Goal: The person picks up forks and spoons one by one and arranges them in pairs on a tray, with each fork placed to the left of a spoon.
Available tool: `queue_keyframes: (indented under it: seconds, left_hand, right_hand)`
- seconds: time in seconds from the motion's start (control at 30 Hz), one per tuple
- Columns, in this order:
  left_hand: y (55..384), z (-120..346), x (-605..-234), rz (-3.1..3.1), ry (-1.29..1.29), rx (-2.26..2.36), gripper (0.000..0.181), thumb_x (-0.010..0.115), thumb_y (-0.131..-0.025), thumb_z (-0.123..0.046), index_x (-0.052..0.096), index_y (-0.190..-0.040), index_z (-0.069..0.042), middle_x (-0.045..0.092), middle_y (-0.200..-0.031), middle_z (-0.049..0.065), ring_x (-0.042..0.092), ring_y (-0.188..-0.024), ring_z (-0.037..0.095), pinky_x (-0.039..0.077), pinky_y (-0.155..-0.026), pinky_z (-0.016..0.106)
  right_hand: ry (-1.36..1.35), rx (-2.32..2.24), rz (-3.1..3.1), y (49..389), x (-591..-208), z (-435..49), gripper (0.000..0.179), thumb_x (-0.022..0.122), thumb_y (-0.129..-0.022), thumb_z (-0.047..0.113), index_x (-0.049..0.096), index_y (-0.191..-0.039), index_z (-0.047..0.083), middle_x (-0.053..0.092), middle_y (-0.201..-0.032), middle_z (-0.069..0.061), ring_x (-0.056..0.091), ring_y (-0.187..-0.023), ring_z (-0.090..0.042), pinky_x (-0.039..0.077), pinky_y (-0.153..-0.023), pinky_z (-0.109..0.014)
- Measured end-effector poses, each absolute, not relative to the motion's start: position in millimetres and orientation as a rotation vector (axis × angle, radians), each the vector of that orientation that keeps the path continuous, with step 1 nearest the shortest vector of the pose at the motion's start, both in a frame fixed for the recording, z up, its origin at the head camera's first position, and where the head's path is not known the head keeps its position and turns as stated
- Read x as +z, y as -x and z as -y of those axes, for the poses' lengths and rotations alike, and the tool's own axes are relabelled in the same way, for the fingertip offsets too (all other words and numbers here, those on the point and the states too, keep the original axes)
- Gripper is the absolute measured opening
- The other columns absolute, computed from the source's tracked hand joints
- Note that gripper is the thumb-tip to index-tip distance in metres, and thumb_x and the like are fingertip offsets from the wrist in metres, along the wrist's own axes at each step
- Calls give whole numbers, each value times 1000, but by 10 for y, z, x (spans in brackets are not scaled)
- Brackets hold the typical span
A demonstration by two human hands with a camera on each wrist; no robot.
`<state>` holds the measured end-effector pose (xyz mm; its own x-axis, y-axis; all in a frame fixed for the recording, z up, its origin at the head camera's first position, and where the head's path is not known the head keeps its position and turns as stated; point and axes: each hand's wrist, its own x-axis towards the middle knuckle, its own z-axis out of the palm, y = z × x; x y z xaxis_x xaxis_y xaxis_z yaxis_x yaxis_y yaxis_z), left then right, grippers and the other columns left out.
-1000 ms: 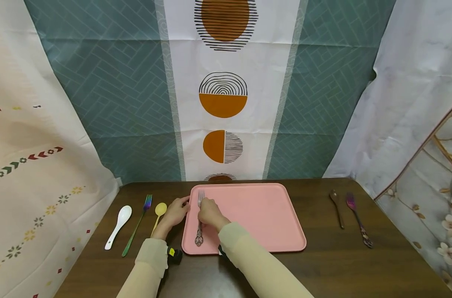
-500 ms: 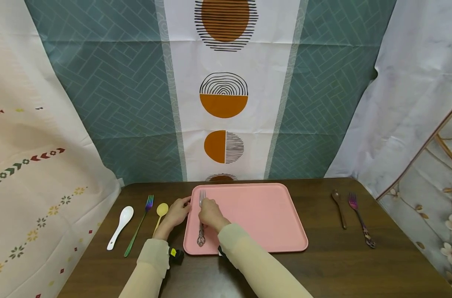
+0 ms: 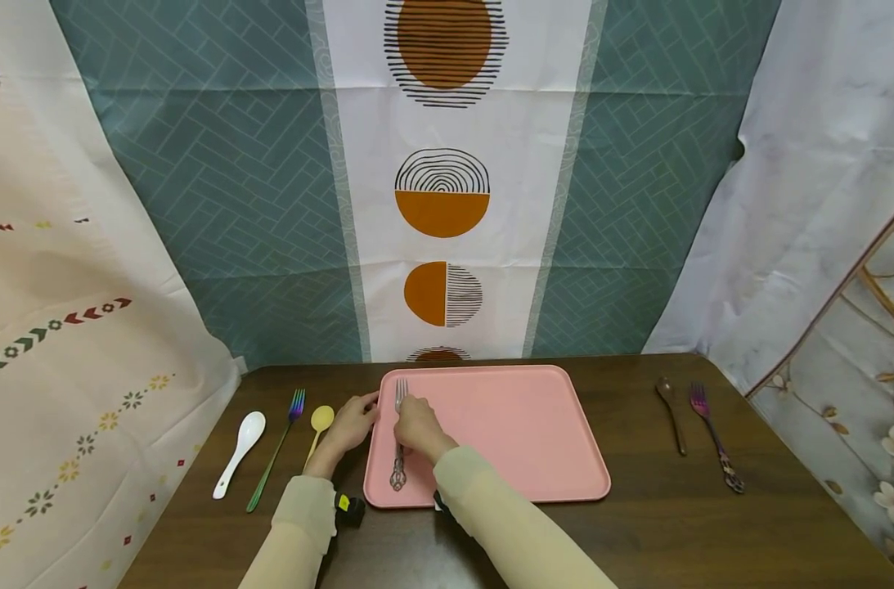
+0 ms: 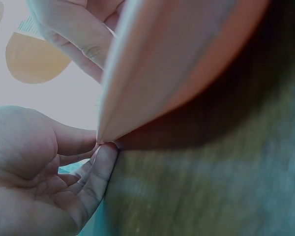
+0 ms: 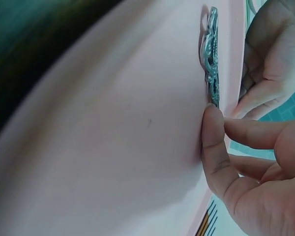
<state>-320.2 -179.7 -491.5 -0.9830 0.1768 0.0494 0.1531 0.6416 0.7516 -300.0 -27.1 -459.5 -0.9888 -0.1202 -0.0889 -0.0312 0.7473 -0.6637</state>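
A silver fork [image 3: 398, 474] with an ornate handle lies along the left side of the pink tray [image 3: 505, 433], tines pointing away. My right hand [image 3: 420, 424] pinches the fork around its middle, thumb and fingertips low over the tray floor. In the right wrist view, the scrolled fork handle [image 5: 211, 54] sticks out past the fingertips. At the tray's left rim, my left hand [image 3: 352, 423] pinches the edge. The left wrist view has its thumb and fingertips meeting on the tray rim [image 4: 105, 129].
Left of the tray lie a white spoon [image 3: 240, 450], a rainbow-coloured fork [image 3: 276, 450] and a yellow spoon [image 3: 321, 419], partly behind the left arm. A brown spoon [image 3: 670, 413] and a purple fork [image 3: 715, 438] lie on the right of the dark wooden table [image 3: 638, 540].
Both hands, the silver fork and the tray keep their places relative to one another. The whole head view has shifted slightly.
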Motion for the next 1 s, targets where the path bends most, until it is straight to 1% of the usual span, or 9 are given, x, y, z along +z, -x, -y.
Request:
queue_keyframes:
  seconds: [0.2,0.3,0.37,0.53,0.63,0.73,0.8,0.93,1.0]
  left_hand:
    - [3189,1796,-4904,-2826,-276,1286,44,51,-105,-4,51,-145,13,59,-114,22,56,-102,34,49,-89,49]
    - [3183,1790,-4900,-2822,-278,1290,44,51,-105,-4,51,-145,13,59,-114,22,56,-101,34,49,-88,48]
    - [3182,1786,-4900,-2816,-275,1294,44,51,-105,-4,50,-145,13,58,-114,22,56,-101,33,49,-88,47]
    - [3184,1777,-4898,-2806,-269,1298,44,51,-105,-4,50,-146,13,58,-115,22,56,-102,33,50,-89,47]
    - [3189,1776,-4901,-2807,-274,1293,44,51,-105,-5,50,-146,13,58,-116,22,56,-102,34,50,-90,49]
    - [3198,1776,-4911,-2803,-261,1293,45,51,-106,-6,50,-147,11,58,-119,23,56,-104,34,49,-93,50]
    - [3203,1780,-4915,-2809,-263,1288,45,50,-106,-6,50,-148,11,58,-119,22,56,-104,34,48,-93,50]
    - [3205,1787,-4915,-2810,-276,1293,45,50,-106,-6,49,-147,11,57,-117,22,56,-104,34,48,-91,49]
    - [3205,1793,-4917,-2807,-283,1293,45,50,-106,-5,49,-147,12,57,-117,22,56,-103,34,49,-90,48]
  right_hand:
    - [154,-1132,-2780,2991,-4596,242,15,69,-83,-13,63,-80,1,60,-68,-13,57,-40,-14,46,-39,-25]
    - [183,-1127,-2777,2978,-4574,208,16,70,-86,-10,63,-77,2,59,-65,-11,58,-43,-15,46,-41,-25]
    - [205,-1100,-2800,2965,-4545,177,3,70,-89,-5,69,-88,-2,66,-75,-14,61,-53,-17,48,-47,-26]
    - [229,-1040,-2863,2979,-4491,83,22,71,-93,3,72,-113,-5,71,-94,-12,60,-71,-19,50,-62,-30]
    - [219,-1035,-2877,3000,-4471,20,20,71,-93,5,73,-112,-3,73,-97,-10,61,-74,-18,53,-68,-31]
    - [216,-1058,-2876,3012,-4445,-55,34,71,-94,6,70,-126,-4,74,-112,-15,62,-80,-18,54,-74,-32]
    - [220,-1086,-2863,3020,-4422,-110,40,71,-94,7,67,-132,-5,74,-115,-17,61,-74,-16,54,-72,-31]
    - [255,-1133,-2829,3034,-4375,-242,39,68,-98,8,64,-134,-7,75,-101,-17,56,-51,-13,49,-58,-27]
    - [273,-1130,-2830,3047,-4358,-315,38,68,-99,8,64,-133,-7,75,-100,-18,55,-46,-13,48,-54,-26]
